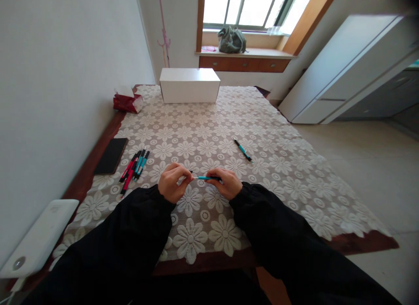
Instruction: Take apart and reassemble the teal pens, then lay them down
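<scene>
Just above the tablecloth, my right hand pinches a teal and black pen that lies level, pointing left. My left hand is closed at the pen's pale, thin left end, thumb and forefinger pressed together. A small dark piece shows at the left fingertips; I cannot tell whether it belongs to the pen. Beyond my right hand lies another teal and black pen, apart from it. Several red and black pens and teal and black pens rest in a bunch left of my left hand.
A black phone-like slab lies beside the bunch, and a red tissue pack is farther back by the wall. A white box stands at the table's far end. At the near left edge is a white device with a cable.
</scene>
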Motion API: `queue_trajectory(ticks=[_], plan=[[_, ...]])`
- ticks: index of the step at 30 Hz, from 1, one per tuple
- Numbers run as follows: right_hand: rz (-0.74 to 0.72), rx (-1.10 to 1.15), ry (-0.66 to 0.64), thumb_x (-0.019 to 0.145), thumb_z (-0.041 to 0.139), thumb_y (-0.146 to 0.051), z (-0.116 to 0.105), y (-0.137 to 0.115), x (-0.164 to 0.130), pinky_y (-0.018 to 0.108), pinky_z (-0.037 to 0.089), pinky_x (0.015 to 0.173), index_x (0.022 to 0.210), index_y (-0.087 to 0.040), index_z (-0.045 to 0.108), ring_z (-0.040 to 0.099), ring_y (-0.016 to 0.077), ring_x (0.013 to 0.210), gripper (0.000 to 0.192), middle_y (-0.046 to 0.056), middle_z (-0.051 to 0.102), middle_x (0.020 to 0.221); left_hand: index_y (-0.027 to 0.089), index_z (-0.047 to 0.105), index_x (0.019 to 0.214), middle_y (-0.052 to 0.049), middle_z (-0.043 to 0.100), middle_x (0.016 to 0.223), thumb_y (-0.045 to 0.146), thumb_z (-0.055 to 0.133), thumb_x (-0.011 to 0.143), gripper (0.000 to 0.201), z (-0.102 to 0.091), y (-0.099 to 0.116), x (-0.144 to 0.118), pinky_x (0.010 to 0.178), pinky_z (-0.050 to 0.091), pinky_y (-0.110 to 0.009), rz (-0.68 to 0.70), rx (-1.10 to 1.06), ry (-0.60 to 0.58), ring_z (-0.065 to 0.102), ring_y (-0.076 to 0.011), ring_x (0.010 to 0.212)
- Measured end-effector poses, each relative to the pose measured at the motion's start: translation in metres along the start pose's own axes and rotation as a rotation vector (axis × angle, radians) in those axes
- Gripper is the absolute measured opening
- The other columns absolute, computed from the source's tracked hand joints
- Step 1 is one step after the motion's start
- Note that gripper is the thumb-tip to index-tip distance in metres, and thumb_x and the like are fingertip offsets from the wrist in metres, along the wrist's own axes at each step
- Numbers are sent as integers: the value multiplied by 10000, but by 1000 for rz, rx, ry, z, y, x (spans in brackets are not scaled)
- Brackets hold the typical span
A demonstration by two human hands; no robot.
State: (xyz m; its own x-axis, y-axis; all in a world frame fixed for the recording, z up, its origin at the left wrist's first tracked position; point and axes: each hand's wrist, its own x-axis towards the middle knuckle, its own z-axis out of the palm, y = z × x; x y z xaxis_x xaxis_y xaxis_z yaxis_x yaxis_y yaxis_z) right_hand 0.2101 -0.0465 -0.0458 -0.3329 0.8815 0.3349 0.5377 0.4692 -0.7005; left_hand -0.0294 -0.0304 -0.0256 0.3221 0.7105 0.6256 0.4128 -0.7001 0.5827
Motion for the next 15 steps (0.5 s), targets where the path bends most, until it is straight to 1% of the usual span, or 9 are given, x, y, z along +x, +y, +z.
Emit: queue_trajectory(ticks=[7, 12, 15], plan=[[-17, -32, -9, 909, 660, -242, 2, 1, 0, 305, 533, 779, 986, -241, 680, 690, 188, 823, 80, 26, 741, 916, 219, 632, 759, -15, 697, 737, 199, 693, 877, 134, 0, -1, -1, 717, 519, -336, 1, 45, -15, 622, -193, 773], [-36, -53, 12, 925, 650, -264, 0, -3, 0, 301, 535, 782, 987, -242, 683, 680, 184, 830, 73, 35, 730, 925, 216, 633, 749, -23, 677, 747, 173, 690, 859, 132, 0, 1, -1, 704, 502, -339, -19, 132, 15, 616, -195, 769], [-33, -59, 24, 927, 646, -270, -2, -4, 0, 298, 534, 775, 985, -240, 684, 676, 183, 824, 75, 38, 725, 921, 215, 626, 742, -25, 672, 742, 182, 680, 869, 142, 0, 1, -1, 702, 507, -337, -21, 87, 2, 615, -194, 764]])
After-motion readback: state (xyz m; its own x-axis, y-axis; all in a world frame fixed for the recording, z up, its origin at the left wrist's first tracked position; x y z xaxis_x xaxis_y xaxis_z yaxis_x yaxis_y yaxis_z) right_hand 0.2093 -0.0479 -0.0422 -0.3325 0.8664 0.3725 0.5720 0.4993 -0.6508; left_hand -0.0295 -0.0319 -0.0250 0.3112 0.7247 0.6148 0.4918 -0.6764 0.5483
